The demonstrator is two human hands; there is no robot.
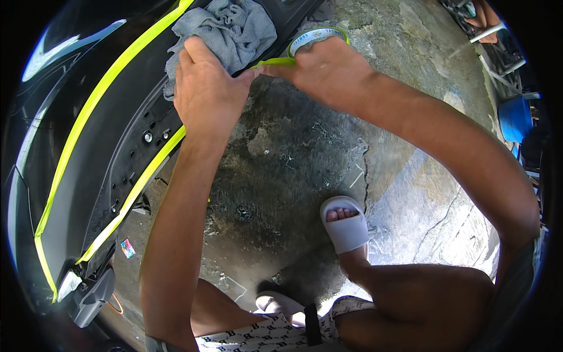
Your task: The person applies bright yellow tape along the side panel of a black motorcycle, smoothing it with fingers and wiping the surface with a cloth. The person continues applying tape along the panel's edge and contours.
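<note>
My left hand (204, 88) is curled over a bunched grey cloth (228, 33), which lies against the black plastic trim (127, 163) of a dark, glossy car body panel (31, 127). Its fingertips are hidden. The left thumb meets a strip of yellow-green masking tape (277, 61) at the trim's edge. In my right hand (327, 70) is the tape roll (317, 37), whose printed core shows. The right index finger reaches along the strip to the left thumb. One long tape line (88, 105) follows the panel's curve; another tape line (136, 189) borders the trim's lower edge.
Bolts and holes dot the trim. A grey plastic part (94, 297) juts out at lower left. Cracked concrete (281, 176) lies below, with a small colourful wrapper (128, 248) on it. My sandalled foot (345, 224) is at centre right. A blue bucket (514, 119) and another person's hand (484, 20) appear at right.
</note>
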